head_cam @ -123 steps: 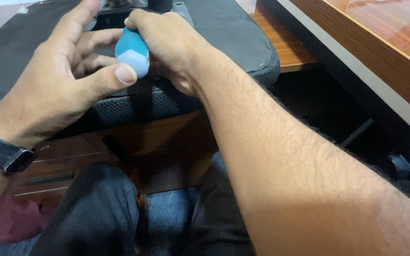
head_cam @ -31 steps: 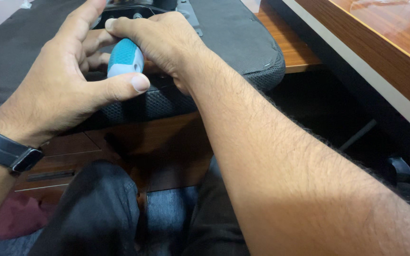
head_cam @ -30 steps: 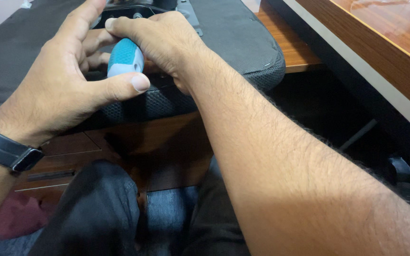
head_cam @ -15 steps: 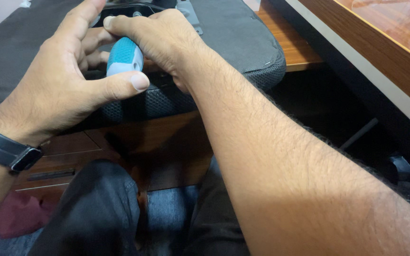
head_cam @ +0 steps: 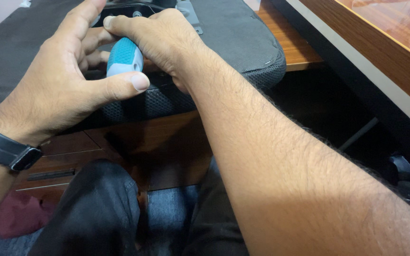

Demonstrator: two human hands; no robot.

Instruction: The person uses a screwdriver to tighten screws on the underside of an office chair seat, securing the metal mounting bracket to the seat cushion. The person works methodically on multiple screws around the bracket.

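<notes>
Both of my hands sit together at the near edge of an upturned chair seat (head_cam: pixel 233 33), a dark grey fabric pad with a mesh rim that lies on a wooden surface (head_cam: pixel 290 47). My right hand (head_cam: pixel 164 40) is wrapped around the upper part of a screwdriver handle (head_cam: pixel 124 57), teal with a pale grey butt end, fingers curled tight over it so the shaft and tip are hidden from me. My left hand (head_cam: pixel 58 87) is spread wide, palm toward the handle: the thumb lies just under the grey butt, touching or nearly touching it, while the fingers fan up behind the tool. I cannot tell whether those fingers press on the handle. A dark watch (head_cam: pixel 5 149) bands my left wrist. Black metal fittings (head_cam: pixel 134 7) of the seat show just beyond my right knuckles, at the far edge of view. Below the seat's near edge I see wooden drawer fronts (head_cam: pixel 72 161) and my dark-trousered knees (head_cam: pixel 96 213).
</notes>
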